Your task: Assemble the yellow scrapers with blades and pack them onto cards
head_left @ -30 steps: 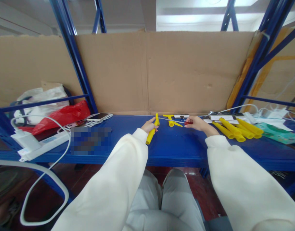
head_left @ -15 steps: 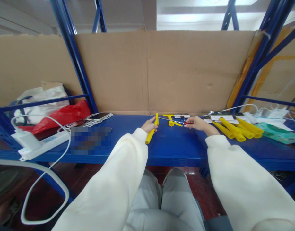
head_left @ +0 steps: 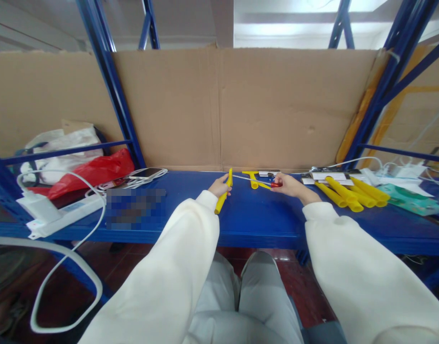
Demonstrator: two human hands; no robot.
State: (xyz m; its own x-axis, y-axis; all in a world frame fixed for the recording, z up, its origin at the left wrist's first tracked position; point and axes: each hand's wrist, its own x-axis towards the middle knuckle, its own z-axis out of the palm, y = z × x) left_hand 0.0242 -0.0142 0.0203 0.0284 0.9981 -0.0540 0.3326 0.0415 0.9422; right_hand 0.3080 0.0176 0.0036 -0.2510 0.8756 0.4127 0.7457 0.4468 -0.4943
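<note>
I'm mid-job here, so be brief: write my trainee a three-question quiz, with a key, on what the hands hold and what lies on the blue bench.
1. What does the left hand hold?
a) a phone
b) a yellow piece
c) a red bag

2. True or false: the green packet lies at the far left end of the blue bench.

3. Fill in the missing colour: the right hand holds a tool with a thin shaft and a ____ handle.

Key: 1 b; 2 false; 3 red.
</note>
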